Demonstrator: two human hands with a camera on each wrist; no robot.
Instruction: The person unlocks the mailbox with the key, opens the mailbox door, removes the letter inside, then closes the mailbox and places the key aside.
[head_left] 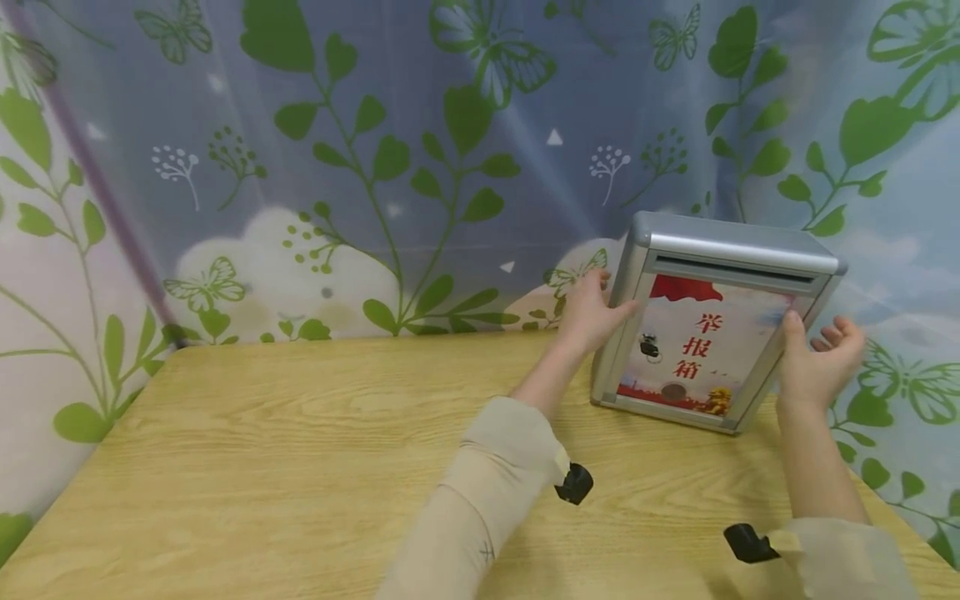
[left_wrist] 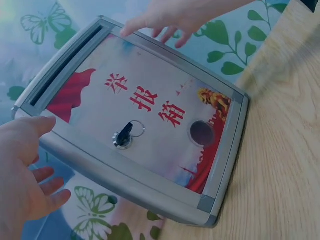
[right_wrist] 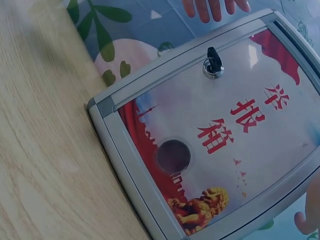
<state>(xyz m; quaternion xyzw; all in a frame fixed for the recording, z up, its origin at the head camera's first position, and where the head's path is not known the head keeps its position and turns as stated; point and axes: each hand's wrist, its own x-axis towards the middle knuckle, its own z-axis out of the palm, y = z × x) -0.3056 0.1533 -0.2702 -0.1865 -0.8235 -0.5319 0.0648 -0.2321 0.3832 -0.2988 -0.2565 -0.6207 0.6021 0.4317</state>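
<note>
A silver-framed metal ballot-style box point(head_left: 693, 325) stands on the table near the back right, its front panel printed with red Chinese characters. A narrow slot point(head_left: 735, 268) runs along its top front. A black key point(left_wrist: 126, 132) with a ring sits in the lock on the panel. My left hand point(head_left: 588, 312) is at the box's left side, thumb at the frame edge and fingers spread. On the opposite side, my right hand point(head_left: 819, 367) has its thumb at the right frame edge, its other fingers loosely bent away from the box.
The wood-grain table point(head_left: 300, 467) stretches left and forward of the box. Behind it hangs a curtain point(head_left: 420, 167) printed with green leaves and butterflies. Small black wrist cameras, one of them point(head_left: 574, 483) by the left cuff, stick out from both sleeves.
</note>
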